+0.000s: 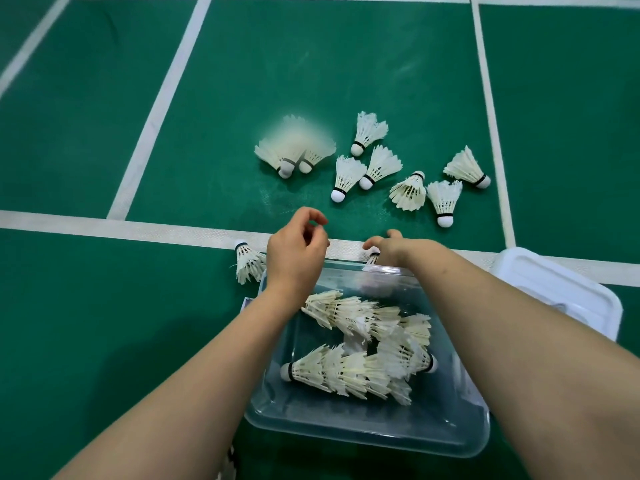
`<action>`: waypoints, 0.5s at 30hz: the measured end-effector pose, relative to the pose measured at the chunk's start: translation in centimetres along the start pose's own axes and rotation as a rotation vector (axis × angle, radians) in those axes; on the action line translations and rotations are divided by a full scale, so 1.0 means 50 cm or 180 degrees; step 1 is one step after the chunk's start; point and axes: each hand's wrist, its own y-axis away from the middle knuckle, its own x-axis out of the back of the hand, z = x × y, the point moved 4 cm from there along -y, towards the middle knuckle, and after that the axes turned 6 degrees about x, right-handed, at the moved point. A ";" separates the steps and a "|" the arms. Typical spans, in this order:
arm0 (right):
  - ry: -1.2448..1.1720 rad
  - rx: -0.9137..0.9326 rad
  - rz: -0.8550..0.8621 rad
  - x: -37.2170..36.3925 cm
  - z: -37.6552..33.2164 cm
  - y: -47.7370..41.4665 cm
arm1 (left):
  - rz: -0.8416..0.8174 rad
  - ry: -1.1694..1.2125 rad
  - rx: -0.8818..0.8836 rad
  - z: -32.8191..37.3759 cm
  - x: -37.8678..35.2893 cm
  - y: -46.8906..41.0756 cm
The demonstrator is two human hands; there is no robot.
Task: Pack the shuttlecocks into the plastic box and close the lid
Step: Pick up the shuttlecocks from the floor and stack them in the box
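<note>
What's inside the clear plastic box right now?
Two nested rows of shuttlecocks lie on their sides in the plastic box. The left hand and right hand reach over its far corners, hiding whatever is there.

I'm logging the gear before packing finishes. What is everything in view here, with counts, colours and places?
plastic box: one, clear, nearest
lid: one, white, floor right of box
packed shuttlecocks: nested rows, uncountable, white, inside box
loose shuttlecocks: six sharp plus a blurred cluster, white, beyond the line
single shuttlecock: one, white, floor left of box
floor: green, white lines
left hand: loosely curled, empty, over box's far-left corner
right hand: over far rim, on rim shuttlecock; grip unclear
</note>
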 end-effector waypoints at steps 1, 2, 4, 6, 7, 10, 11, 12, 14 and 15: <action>0.0026 -0.0007 -0.0007 0.000 -0.001 0.000 | 0.0023 -0.0011 0.0007 -0.001 -0.001 0.000; 0.0058 -0.0018 -0.0017 0.000 -0.002 0.001 | 0.0063 -0.0017 0.0015 -0.001 -0.001 0.000; 0.0095 -0.0047 -0.0028 0.000 -0.003 0.003 | 0.0143 -0.0037 0.0021 0.001 -0.003 0.000; 0.0136 -0.0105 -0.0047 0.001 -0.002 0.005 | 0.0150 -0.0132 0.0011 0.003 -0.006 0.002; 0.0167 -0.0140 -0.0058 0.001 -0.001 0.005 | 0.0144 -0.0187 0.0006 0.004 -0.007 0.002; 0.0187 -0.0246 -0.0084 -0.001 0.002 0.003 | 0.0167 -0.0241 0.0009 0.005 -0.008 0.003; 0.0191 -0.0284 -0.0081 -0.002 0.004 0.003 | 0.0174 -0.0255 0.0011 0.006 -0.008 0.003; 0.0193 -0.0314 -0.0077 -0.002 0.005 0.004 | 0.0181 -0.0264 0.0014 0.006 -0.008 0.003; 0.0148 -0.0339 -0.0061 -0.004 0.006 0.006 | 0.0203 -0.0250 0.0038 0.005 -0.007 0.002; 0.0106 -0.0329 -0.0033 -0.005 0.004 0.008 | 0.0215 -0.0257 0.0054 0.004 -0.007 0.002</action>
